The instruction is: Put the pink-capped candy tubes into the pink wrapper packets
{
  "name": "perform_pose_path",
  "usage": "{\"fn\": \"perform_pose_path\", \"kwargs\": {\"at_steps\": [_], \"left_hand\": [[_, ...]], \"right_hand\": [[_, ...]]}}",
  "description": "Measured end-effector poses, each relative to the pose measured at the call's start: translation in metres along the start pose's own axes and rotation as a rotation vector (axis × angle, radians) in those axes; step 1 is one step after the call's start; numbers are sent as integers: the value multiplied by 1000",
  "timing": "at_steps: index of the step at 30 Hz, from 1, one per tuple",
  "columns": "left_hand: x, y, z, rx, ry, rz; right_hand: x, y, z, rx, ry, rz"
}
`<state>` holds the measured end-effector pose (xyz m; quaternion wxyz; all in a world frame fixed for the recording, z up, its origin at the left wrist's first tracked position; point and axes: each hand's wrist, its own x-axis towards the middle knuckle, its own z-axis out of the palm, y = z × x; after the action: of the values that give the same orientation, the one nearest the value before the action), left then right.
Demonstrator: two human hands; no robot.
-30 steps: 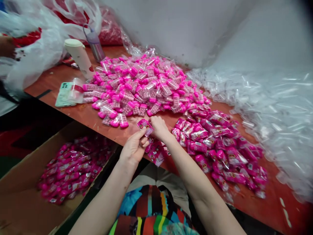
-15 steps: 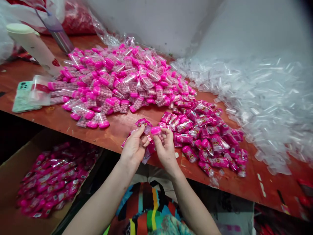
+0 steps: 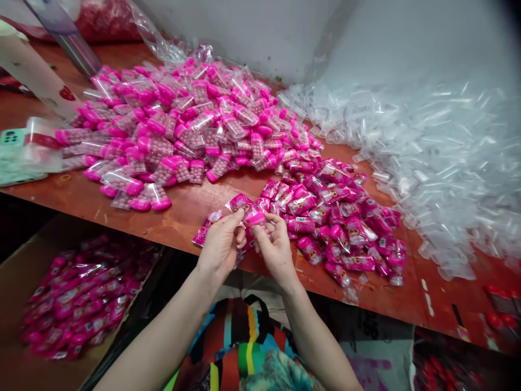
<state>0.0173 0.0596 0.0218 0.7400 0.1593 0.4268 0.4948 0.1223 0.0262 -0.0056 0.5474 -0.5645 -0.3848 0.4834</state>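
Left hand (image 3: 222, 241): I am pinching a wrapper (image 3: 239, 202) between thumb and fingers, over the tabletop's (image 3: 122, 214) near edge;
Right hand (image 3: 277, 247): I am gripping a bottle (image 3: 256, 218), its pink end meeting the wrapper; whether inside, I cannot tell;
Packets (image 3: 345, 222): lying right of my hands, toward the near edge.

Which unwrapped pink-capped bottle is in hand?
The single pink-capped bottle in the right hand, its cap at the pink printed wrapper in the left hand; the other unwrapped bottles lie heaped on the table.
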Motion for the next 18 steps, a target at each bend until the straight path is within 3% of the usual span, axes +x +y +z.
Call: {"fn": "perform_pose_path", "kwargs": {"at_steps": [3,11,14,18], "left_hand": [[0,1,-2,55,-8,-16],[1,-5,-8,33,-120,-188],[-1,-6,-8,58,-154,-207],[-2,2,-8,94,-177,-192]], "right_hand": [[-1,2,0,29,-22,11],[-8,2,-8,-233,-62,-125],[-4,-3,-7,-51,-80,-29],[-4,-7,-9,220,-197,149]]}}
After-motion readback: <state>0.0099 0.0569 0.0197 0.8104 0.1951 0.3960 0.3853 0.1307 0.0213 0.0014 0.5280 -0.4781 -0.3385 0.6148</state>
